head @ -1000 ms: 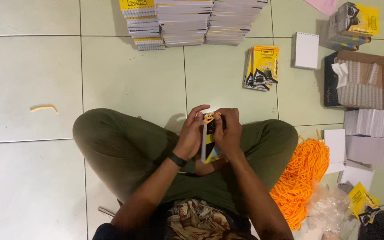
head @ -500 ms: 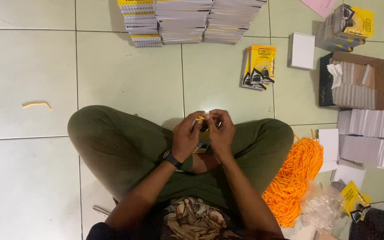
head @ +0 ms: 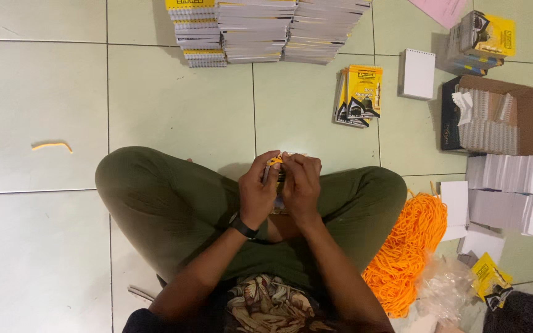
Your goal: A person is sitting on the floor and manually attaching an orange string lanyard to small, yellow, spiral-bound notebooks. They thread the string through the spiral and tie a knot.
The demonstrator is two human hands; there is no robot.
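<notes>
I sit cross-legged on a tiled floor, both hands raised over my lap. My left hand [head: 257,191], with a black watch at the wrist, and my right hand [head: 301,185] are closed together around a small spiral-bound booklet [head: 277,179], mostly hidden between the palms. A short piece of orange string [head: 274,161] shows at the booklet's top edge, pinched by fingertips of both hands. My green trousers [head: 174,203] fill the frame under the hands.
A heap of orange strings [head: 405,253] lies by my right knee. Stacks of spiral booklets [head: 260,31] stand ahead, with yellow booklets [head: 359,95], a white notepad [head: 419,74], a cardboard box [head: 495,114], white stacks [head: 513,191] at right and a stray string [head: 50,146] at left.
The booklet was held upright with its yellow cover showing; my hands have since closed around it and my fingertips have come up to the orange string at its top.
</notes>
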